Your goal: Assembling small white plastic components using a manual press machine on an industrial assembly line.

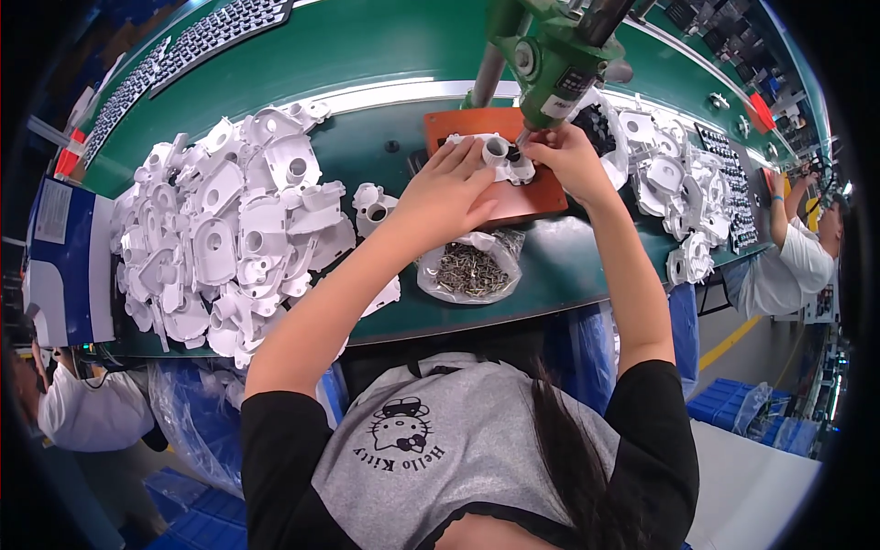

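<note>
A white plastic housing with a round collar and a dark insert lies on an orange plate, below the head of a green bench press. My left hand rests flat over the left side of the housing, fingers stretched and thumb apart. At its right end, my right hand has thumb and fingers pinched together close under the press head. Whatever sits between those fingertips is too small to make out. In front of the plate is a clear plastic bag of small metal screws or pins.
White plastic housings are heaped at left, with another heap at right beside a bag of dark parts. Black parts stand in rows at the far left. Blue plastic-lined bins are below the table's front edge. Other people work at both sides.
</note>
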Tool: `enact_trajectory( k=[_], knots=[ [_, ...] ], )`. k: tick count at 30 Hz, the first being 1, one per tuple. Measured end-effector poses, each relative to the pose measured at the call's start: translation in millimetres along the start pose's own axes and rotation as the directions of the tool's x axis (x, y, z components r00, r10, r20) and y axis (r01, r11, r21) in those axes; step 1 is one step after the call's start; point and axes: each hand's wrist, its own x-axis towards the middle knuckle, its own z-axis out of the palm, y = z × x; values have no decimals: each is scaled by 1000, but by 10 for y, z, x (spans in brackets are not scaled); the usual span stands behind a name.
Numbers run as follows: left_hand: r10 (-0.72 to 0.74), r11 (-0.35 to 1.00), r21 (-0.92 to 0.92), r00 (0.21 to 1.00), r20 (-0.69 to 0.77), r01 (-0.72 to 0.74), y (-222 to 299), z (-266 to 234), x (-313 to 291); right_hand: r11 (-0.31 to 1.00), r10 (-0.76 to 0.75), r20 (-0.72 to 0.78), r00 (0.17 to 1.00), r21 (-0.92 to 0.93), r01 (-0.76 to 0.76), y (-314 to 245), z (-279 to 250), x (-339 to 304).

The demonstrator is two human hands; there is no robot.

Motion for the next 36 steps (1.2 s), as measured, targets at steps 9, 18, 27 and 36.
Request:
enact_trajectory(
  k=[9, 18, 27, 36],
  knots=[
    [8, 1000, -2, 999, -31, -8, -2, 8, -2, 998, 53, 93, 994, 30, -56, -109, -38, 46],
    [4, 1000, -18, 999, -32, -5, 7, 11, 22, 993, 55, 159, 986, -110, -38, -118, -73, 138],
    [-6, 1000, -20, 1000, -30, 5, -6, -20, -12, 898, 266, 284, 921, -420, -130, -285, -115, 330],
    [14, 998, -66, 997, -80, -20, -21, 30, -6, 830, 435, 470, 768, -540, -139, -481, -195, 561]
  ],
)
